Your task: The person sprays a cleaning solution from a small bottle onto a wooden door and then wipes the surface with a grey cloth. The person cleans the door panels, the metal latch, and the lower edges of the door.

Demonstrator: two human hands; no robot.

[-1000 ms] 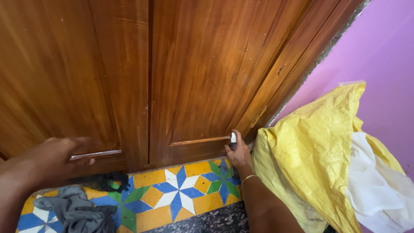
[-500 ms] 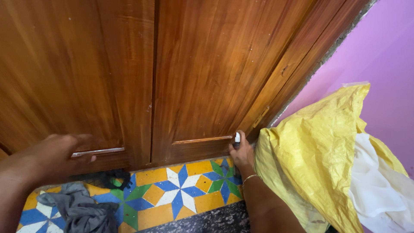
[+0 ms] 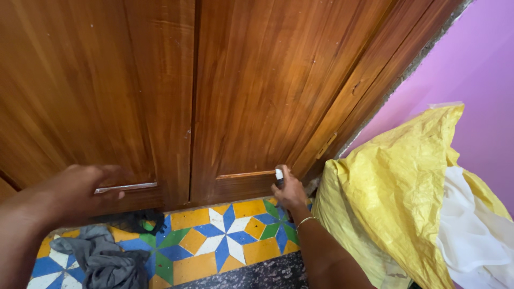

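Varnished brown wood fills our view: a double door (image 3: 160, 96). Our right hand (image 3: 289, 191) clenches a small white-capped bottle (image 3: 279, 175) against the lower panel's corner (nozzle toward the wood), while our left hand (image 3: 80, 190) lies flat, fingers released, bracing the other leaf.

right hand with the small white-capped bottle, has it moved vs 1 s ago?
Yes. The right hand with the small bottle has shifted left along the door's lower moulding, away from the door frame and the yellow sack.

door panels (image 3: 160, 91): 2 | yellow sack (image 3: 391, 198): 1 | grey cloth (image 3: 99, 259): 1
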